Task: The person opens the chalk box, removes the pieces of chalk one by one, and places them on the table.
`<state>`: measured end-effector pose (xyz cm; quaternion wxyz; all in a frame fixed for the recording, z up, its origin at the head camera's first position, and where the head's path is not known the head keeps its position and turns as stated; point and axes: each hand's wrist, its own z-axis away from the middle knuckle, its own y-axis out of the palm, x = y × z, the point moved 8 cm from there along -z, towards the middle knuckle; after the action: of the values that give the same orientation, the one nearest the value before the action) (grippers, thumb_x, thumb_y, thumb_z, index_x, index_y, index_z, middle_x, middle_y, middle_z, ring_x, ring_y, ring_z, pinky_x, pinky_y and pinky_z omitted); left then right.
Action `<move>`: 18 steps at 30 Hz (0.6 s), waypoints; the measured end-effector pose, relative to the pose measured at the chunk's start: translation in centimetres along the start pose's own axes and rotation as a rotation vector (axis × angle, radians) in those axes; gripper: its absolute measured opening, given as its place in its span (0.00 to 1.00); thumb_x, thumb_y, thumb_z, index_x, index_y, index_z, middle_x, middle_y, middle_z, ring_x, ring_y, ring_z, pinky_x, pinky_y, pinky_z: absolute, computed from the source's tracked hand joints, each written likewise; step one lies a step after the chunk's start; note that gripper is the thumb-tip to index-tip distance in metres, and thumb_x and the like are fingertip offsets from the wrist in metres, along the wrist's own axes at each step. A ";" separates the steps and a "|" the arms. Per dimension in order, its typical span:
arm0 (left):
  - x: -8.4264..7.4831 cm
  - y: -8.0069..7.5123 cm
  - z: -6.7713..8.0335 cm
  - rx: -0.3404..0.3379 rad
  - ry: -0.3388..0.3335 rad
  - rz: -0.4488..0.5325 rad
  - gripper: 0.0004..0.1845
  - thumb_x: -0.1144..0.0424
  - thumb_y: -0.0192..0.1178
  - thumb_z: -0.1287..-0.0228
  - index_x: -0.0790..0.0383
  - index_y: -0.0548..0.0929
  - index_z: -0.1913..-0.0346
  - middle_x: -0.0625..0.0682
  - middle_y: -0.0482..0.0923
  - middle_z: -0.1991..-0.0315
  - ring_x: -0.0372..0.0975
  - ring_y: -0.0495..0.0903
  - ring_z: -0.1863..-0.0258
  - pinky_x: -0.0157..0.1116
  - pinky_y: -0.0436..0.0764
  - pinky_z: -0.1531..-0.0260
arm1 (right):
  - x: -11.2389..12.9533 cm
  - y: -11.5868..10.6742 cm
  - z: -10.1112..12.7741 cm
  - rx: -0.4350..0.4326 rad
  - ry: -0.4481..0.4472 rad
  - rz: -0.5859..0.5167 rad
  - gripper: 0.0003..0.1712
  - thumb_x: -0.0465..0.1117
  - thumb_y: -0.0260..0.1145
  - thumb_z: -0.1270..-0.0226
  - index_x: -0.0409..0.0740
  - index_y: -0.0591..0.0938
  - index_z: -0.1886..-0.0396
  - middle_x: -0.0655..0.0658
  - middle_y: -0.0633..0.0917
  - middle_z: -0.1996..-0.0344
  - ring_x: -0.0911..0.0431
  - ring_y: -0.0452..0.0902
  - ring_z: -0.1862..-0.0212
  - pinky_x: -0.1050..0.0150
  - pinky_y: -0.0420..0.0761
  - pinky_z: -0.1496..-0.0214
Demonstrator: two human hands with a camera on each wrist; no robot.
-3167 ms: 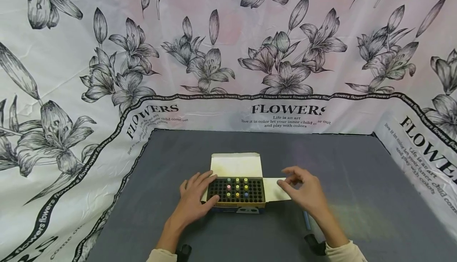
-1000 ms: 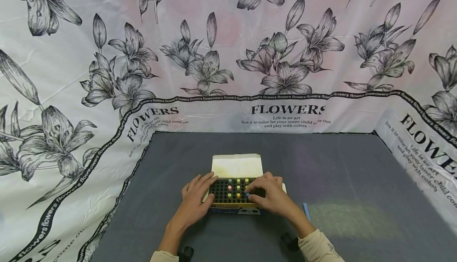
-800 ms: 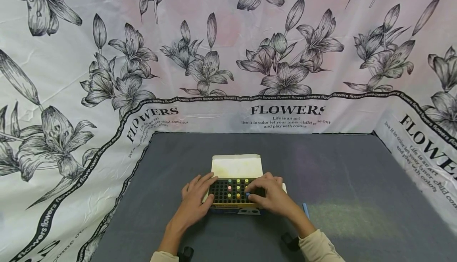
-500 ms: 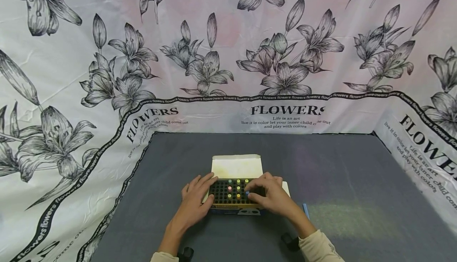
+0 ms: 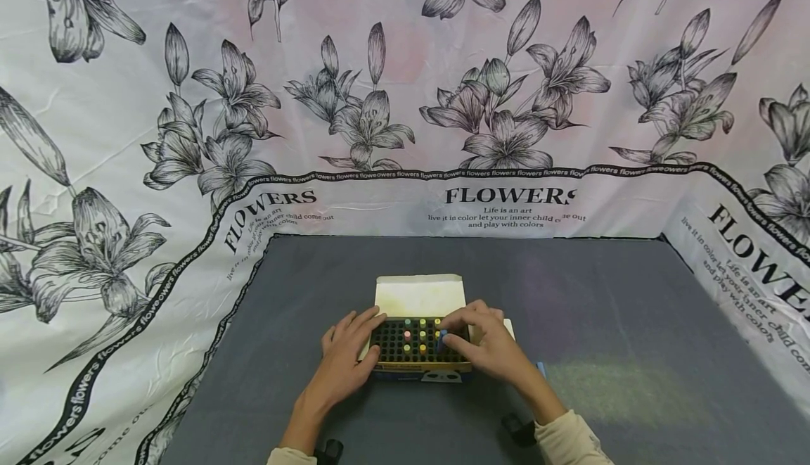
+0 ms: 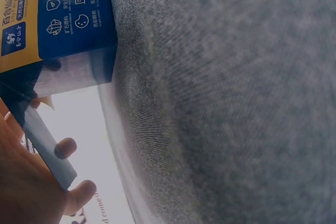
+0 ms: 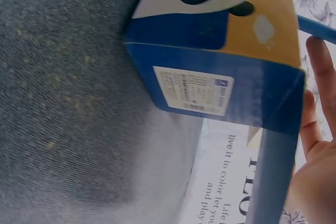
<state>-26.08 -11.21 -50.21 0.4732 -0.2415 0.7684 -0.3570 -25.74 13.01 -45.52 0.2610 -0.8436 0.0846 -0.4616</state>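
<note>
A chalk box [image 5: 420, 375] stands with its lid open, several coloured chalk sticks [image 5: 422, 335] upright in its black holed insert. My left hand [image 5: 344, 345] rests along the box's left side, thumb at the near corner. In the left wrist view its fingers lie along the side flap [image 6: 50, 148]. My right hand [image 5: 490, 342] pinches a blue chalk stick [image 5: 442, 340] between thumb and fingers over the right part of the insert. In the right wrist view this chalk [image 7: 317, 29] rises above the top edge of the box.
Another blue stick [image 5: 541, 368] lies on the grey table [image 5: 620, 296], partly behind the right wrist. The white lid [image 5: 420, 296] stands up at the box's back, and a side flap [image 5: 509, 327] sticks out at right. A flower-printed curtain [image 5: 506, 99] surrounds the table.
My right hand came from the right flap to the insert and took hold of the blue chalk. It has since risen slightly, drawing the chalk upward. The left hand stays put.
</note>
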 end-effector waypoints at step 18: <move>0.0 0.0 -0.1 0.008 -0.010 0.029 0.27 0.58 0.56 0.26 0.46 0.73 0.26 0.47 0.65 0.23 0.62 0.58 0.23 0.74 0.50 0.35 | 1.3 -6.0 1.0 -0.243 -0.042 -0.061 0.17 0.25 0.70 0.38 0.46 0.87 0.55 0.49 0.82 0.62 0.59 0.75 0.56 0.62 0.61 0.46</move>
<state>-26.16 -11.19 -50.24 0.4828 -0.2304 0.7681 -0.3519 -24.81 18.02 -41.89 0.1445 -0.8807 0.1089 -0.4378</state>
